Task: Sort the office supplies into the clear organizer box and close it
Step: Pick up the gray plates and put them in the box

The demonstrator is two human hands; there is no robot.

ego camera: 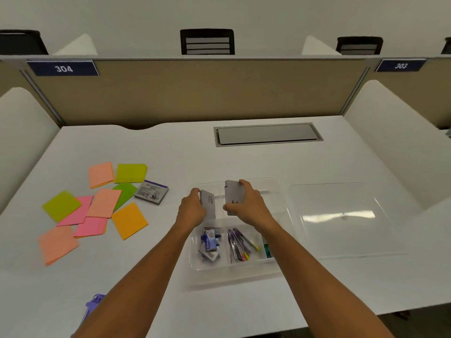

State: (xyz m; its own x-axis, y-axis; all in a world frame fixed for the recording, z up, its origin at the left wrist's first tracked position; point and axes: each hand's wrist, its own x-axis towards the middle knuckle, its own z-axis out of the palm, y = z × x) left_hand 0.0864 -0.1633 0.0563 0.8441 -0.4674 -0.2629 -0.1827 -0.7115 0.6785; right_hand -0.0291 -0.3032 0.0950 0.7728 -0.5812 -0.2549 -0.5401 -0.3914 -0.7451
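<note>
Clear organizer box [195,263] sits on the white table [244,162] right of centre, its see-through lid [341,215] lying flat just to its right. Left of it, well apart, sticky-note pads [95,208] in pink, orange, peach and green lie scattered and partly overlapping, with a small grey-and-purple packet [151,192] at their far right edge. A purple object [94,304] peeks out beside the left forearm at the near edge; what it is cannot be told. A grey cable hatch [267,134] is set into the far side of the table. The box is divided into compartments: the near-left one holds small blue-and-white boxes [208,245], the near-middle one a row of pens or markers [238,245], and something teal [267,250] shows at the near right. Over the far compartments, the left hand [191,211] grips a small grey box [208,203] on edge, and the right hand [246,203] holds a second grey box [233,195] with fingers wrapped over its top.
</note>
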